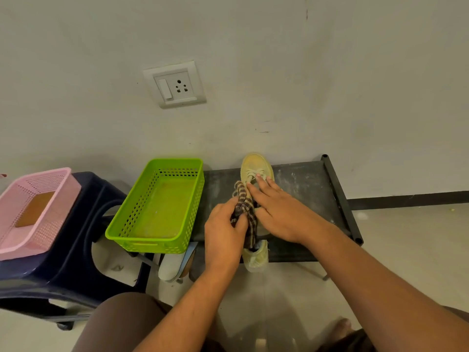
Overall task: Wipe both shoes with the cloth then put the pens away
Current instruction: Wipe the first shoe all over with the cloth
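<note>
1. Yellow shoe [255, 162] lies on the dark bench [304, 179], toe toward the wall and heel jutting over the near edge.
2. Left hand [224, 235] has its fingers curled round a bunched checked cloth [244, 205]. The cloth lies against the shoe's left side and one end hangs down by the heel.
3. Right hand [281, 212] lies flat on top of the shoe, fingers straight and fingertips at the laces. It grips nothing.
4. The hands are close together, with the cloth between them.
5. Green basket [175, 162] stands at the left end of the bench, near the shoe.
6. Pink basket [38, 174] sits on a dark blue stool [83, 250] further left, with a flat brown piece [35, 209] inside.
7. Wall socket [177, 85] is above the green basket.
</note>
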